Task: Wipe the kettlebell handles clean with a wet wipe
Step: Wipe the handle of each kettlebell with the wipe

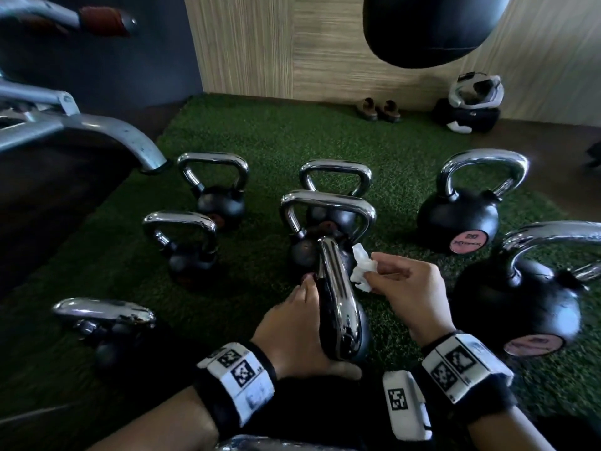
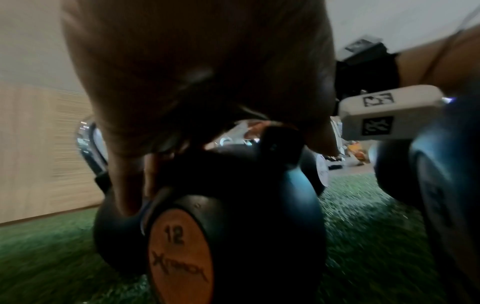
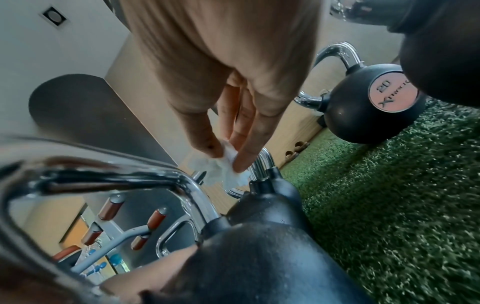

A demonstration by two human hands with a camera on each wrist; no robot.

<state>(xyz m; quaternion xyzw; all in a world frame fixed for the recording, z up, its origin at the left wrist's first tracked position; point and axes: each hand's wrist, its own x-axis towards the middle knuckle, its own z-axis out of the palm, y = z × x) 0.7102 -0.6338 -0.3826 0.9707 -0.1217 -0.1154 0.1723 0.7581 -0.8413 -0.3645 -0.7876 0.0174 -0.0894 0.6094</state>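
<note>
Left hand (image 1: 292, 333) wrapped on kettlebell (image 1: 338, 307) handle, right hand (image 1: 406, 288) pinching crumpled wet wipe (image 1: 362, 266), "12" label legible from left wrist only.

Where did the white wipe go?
In the head view, the wet wipe is pinched in the right hand, just right of the chrome handle of the kettlebell that the left hand steadies.

This is a gym: chrome-handled kettlebells (image 1: 458, 203) stand across green artificial turf (image 1: 266, 131) through the middle of the frame, a black punching bag (image 1: 432, 27) hangs at the upper right, and a grey steel machine frame (image 1: 107, 131) with brown padded handles (image 1: 97, 21) fills the upper left
</note>
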